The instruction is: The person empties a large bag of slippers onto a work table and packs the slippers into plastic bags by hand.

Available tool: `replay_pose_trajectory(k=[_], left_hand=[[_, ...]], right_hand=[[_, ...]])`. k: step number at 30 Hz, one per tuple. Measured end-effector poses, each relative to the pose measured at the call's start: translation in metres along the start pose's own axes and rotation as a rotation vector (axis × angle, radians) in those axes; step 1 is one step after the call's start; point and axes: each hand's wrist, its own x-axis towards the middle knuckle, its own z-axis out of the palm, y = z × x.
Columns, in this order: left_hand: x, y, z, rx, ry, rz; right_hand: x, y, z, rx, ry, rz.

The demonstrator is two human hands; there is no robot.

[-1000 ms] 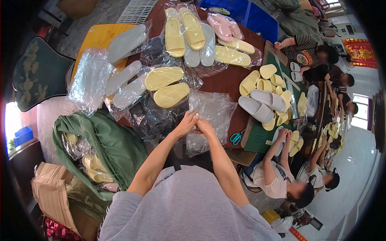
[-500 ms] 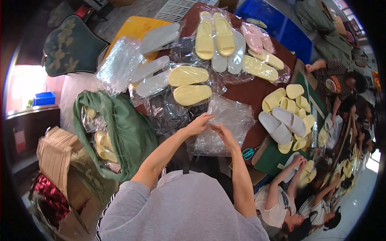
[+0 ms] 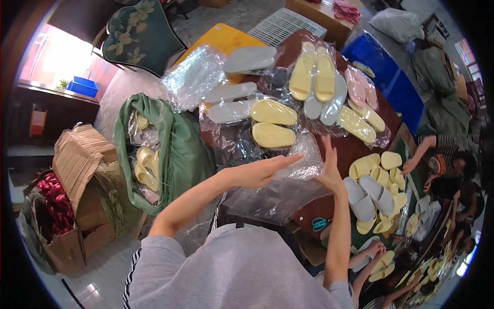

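Note:
Clear plastic bags (image 3: pixel 265 203) lie in front of me along the table's near edge. My left hand (image 3: pixel 257 171) reaches across them from the left, fingers stretched out flat. Opposite it my right hand (image 3: pixel 330 167) points away from me, its thumb apart from its straight fingers. Crumpled plastic shows between the two hands; whether they touch it I cannot tell. Just beyond sits a pair of yellow slippers (image 3: pixel 274 135) in a clear wrapper. Right of my right hand are loose yellow slippers (image 3: pixel 364 166) and a pair of grey slippers (image 3: pixel 378 194).
Bagged grey slippers (image 3: pixel 231 112), yellow slippers (image 3: pixel 325 77) and pink slippers (image 3: pixel 360 86) cover the far table. Teal scissors (image 3: pixel 319 224) lie near my right forearm. A green sack (image 3: pixel 182 149) of slippers stands at left, beside a cardboard box (image 3: pixel 85 190). Several co-workers sit at right.
My hands have moved apart, the right one turning its fingers upward in view. The plastic beneath them has shifted and bunched. My view has swung, so the scene sits further right.

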Motion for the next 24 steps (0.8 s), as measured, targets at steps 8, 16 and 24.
replay_pose_trajectory(k=[8, 16, 24], left_hand=[[-0.099, 0.031, -0.157, 0.077, -0.2, -0.19], [-0.211, -0.098, -0.31, -0.131, 0.524, -0.34], [-0.266, -0.246, -0.407, -0.453, 0.94, -0.402]], right_hand=[[0.131, -0.088, 0.026, 0.299, -0.476, 0.115], [0.346, -0.217, 0.091, -0.069, -0.581, 0.007], [0.529, -0.186, 0.181, -0.378, -0.503, -0.196]])
